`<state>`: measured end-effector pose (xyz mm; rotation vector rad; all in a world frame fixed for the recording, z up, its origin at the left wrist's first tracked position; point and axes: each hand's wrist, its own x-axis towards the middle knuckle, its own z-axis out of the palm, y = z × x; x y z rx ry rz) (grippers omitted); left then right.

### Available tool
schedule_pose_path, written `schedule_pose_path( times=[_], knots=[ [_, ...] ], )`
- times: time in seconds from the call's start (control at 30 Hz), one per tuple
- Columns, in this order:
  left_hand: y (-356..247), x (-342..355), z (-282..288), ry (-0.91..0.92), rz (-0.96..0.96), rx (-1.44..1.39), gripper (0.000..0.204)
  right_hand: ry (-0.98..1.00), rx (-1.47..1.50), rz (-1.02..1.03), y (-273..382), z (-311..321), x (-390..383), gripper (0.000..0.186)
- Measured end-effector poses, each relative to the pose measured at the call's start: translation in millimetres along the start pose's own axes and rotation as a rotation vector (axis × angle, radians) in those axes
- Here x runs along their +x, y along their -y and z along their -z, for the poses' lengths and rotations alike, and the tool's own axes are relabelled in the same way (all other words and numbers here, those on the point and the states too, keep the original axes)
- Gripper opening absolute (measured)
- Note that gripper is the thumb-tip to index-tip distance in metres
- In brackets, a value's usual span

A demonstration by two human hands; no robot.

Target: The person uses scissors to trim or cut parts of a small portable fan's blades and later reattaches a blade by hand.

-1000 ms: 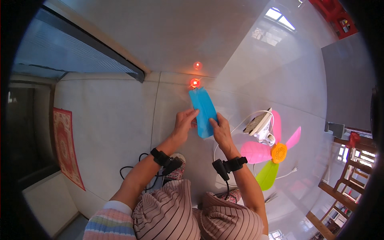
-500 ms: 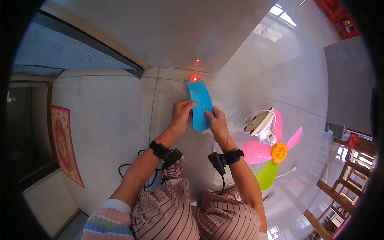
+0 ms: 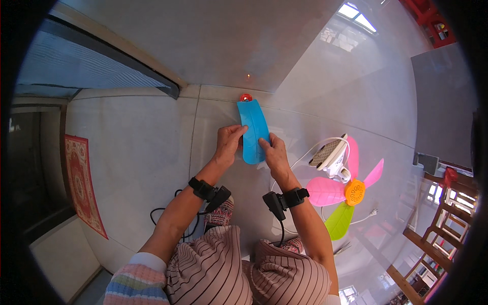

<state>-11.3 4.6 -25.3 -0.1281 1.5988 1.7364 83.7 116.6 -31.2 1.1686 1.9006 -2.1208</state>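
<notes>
A blue fan blade [image 3: 254, 145], long and slightly curved, is held out in front of me between both hands. My left hand [image 3: 230, 143] pinches its left edge with thumb and fingers. On the lower right edge my right hand [image 3: 274, 152] grips it, thumb on top. The far end of the blade is at a small red candle [image 3: 246, 97] and covers part of it; I cannot tell whether they touch. To the right lies a fan [image 3: 355, 193] with an orange hub, pink blades and a green blade.
The fan's white cord and plug [image 3: 373, 212] lie on the tiled floor. A wall panel [image 3: 213, 46] rises just behind the candle. At the left is a red patterned mat [image 3: 81, 178]; at the right, a wooden chair [image 3: 447, 213]. Pliers-like metal [image 3: 342, 248] lies near my right forearm.
The candle's glow and its reflection on the panel have become much smaller and dimmer. Both hands hold the blade nearly as before, shifted very slightly away from me.
</notes>
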Motion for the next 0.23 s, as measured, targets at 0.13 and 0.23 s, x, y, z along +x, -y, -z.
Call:
schedule_pose_path(
  times=[0.13,0.23],
  knots=[
    [-0.9,-0.8,1.0,0.003,0.005,-0.001,0.020,0.009,0.016,-0.022,6.1,-1.3,-3.3,0.023],
    [2.8,1.4,3.1,-0.020,0.000,0.030,0.019,0.002,0.015,0.007,2.1,-2.6,-0.9,0.023]
  ],
)
